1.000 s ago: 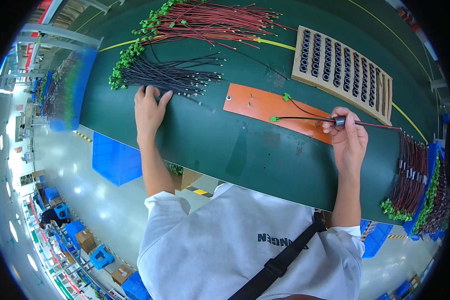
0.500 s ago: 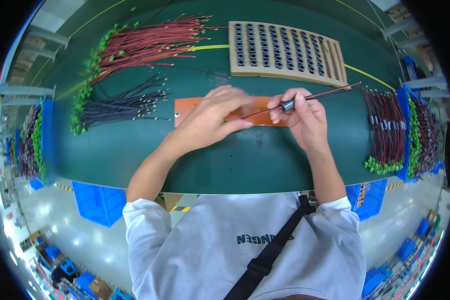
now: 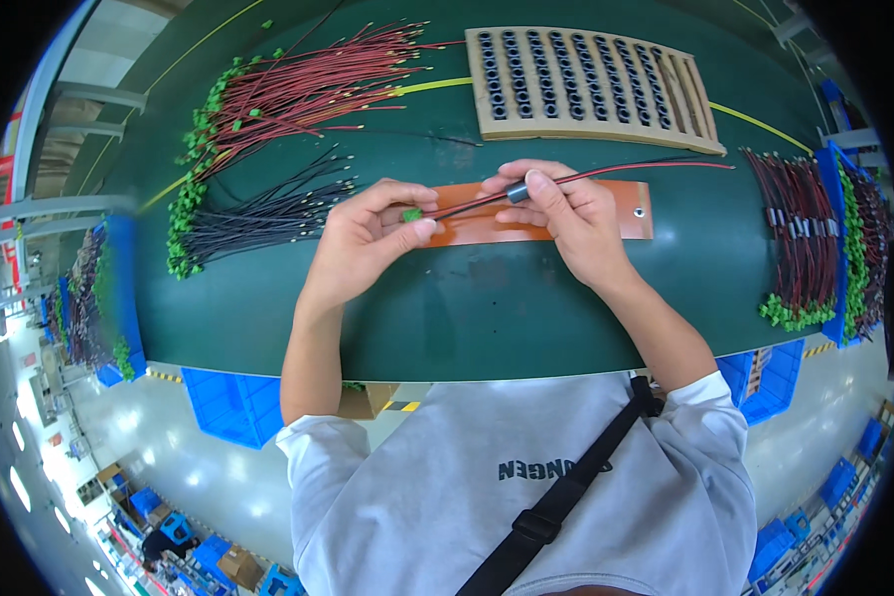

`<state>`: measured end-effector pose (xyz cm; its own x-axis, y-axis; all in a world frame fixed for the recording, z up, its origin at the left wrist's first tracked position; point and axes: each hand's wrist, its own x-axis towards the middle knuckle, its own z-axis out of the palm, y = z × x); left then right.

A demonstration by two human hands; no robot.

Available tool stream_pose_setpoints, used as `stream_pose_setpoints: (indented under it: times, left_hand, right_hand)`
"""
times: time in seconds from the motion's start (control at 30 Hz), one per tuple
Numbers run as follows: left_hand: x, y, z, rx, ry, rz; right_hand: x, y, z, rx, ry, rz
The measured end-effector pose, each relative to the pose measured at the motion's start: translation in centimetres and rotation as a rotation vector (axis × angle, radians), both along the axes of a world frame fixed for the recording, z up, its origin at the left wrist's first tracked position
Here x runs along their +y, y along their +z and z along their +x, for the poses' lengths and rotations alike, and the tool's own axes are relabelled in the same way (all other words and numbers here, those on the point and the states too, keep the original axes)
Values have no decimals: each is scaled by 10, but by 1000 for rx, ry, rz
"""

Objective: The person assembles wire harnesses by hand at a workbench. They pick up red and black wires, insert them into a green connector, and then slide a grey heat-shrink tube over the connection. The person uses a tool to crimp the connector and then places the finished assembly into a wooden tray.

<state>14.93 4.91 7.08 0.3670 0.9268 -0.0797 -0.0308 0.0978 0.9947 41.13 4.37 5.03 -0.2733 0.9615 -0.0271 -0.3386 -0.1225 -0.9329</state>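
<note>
Between my hands runs a red and black wire pair (image 3: 656, 164) with a green connector (image 3: 411, 215) on its left end. My left hand (image 3: 370, 233) pinches the wires close to that connector. A dark cylindrical ferrite core (image 3: 518, 193) sits around the wires, gripped by the fingers of my right hand (image 3: 561, 214). From there the wire ends stretch off to the right. Under both hands lies an orange strip (image 3: 621, 211) with a metal screw at its right end.
A wooden rack (image 3: 591, 129) of dark cores stands at the back. Red wires (image 3: 328, 74) and black wires (image 3: 268, 204) with green connectors lie at left. Finished-looking wire pairs with cores (image 3: 800, 228) lie at right, beside a blue bin (image 3: 832, 248).
The core has gone leftward along the wires, nearer the green connector. My left hand now pinches by the connector, where it was blurred and over the strip before. The view has shifted slightly.
</note>
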Motion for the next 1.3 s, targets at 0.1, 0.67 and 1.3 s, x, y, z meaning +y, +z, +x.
stream_pose_setpoints:
  times: [0.1,0.67,1.3]
  left_hand:
    - [-2,-6,-20,-102,69,-129]
    - [0,-36,-25,66,217,30]
    - [1,-34,-11,639,265,529]
  right_hand:
    - [2,-1,-13,20,-2,-79]
    - [-2,-32,-28,-28,-46,5]
    - [0,-35,-27,-25,-49,74]
